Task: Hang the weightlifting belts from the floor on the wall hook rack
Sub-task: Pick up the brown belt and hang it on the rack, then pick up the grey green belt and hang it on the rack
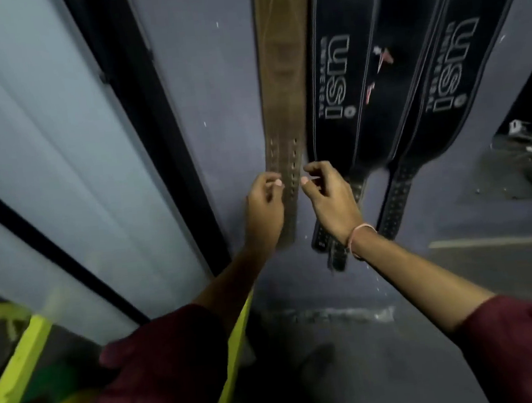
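Both left hand (pixel 263 203) and right hand (pixel 330 195) flank the brown belt (pixel 281 70), perhaps touching.

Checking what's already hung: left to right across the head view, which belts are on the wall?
Brown belt → black USI belt → black belt with red marks → second black USI belt.

The brown belt (pixel 282 86) is a worn tan, with two rows of dark punched holes down its lower end. The black belts (pixel 339 96) beside it carry pale grey USI lettering and thin light edge stitching, and the middle black belt (pixel 381 99) shows small red and white marks. The wall (pixel 213 76) is dull blue-grey and the sleeves (pixel 164 373) are maroon.
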Available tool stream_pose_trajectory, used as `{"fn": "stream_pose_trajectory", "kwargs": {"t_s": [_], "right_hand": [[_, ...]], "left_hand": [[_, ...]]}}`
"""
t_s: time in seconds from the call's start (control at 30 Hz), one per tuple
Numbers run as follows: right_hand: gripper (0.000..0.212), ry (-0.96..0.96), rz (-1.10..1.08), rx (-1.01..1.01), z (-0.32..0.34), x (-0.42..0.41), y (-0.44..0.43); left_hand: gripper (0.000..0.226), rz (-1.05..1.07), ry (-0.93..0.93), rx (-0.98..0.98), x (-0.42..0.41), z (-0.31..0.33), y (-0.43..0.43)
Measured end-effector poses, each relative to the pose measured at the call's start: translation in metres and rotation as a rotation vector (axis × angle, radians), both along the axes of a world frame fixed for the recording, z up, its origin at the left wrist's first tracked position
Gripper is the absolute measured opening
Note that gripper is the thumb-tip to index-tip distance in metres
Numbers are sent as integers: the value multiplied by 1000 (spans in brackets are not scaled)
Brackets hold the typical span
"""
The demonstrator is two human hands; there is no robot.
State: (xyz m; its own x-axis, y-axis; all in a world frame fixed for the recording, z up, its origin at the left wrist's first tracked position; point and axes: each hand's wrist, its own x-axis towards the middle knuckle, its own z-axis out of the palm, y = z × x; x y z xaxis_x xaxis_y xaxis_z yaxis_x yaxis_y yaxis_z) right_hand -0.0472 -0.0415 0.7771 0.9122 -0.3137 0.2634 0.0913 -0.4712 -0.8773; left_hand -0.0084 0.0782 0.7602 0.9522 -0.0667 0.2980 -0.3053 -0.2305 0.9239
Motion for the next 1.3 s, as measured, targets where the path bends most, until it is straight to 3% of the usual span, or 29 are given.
{"fn": "stream_pose_trajectory", "kwargs": {"t_s": [0.3,0.43,0.57,0.63,0.83,1.0,1.17,1.3], "right_hand": [[19,367,28,270,-184,-81,5],[17,579,69,347,-278,-122,-3],[22,775,75,350,-389,-148,1],[26,868,97,355,-447,-157,10],[22,1036,123,286,-642,-174,38],[35,1114,214,151,-805,-167,56],[44,1158,163,22,-927,-167,64],[65,1158,68,-64,-985,-172,67]], "left_hand": [[18,-47,419,190,-90,-196,13],[35,-4,618,261,-132,-299,35],[15,-9,843,292,-172,-391,51],[16,-1,918,327,-184,-440,59],[27,27,1123,360,-194,-611,75],[33,37,1310,352,-199,-769,88],[39,63,1405,296,-206,-861,84],[39,109,1458,204,-216,-913,85]]}}
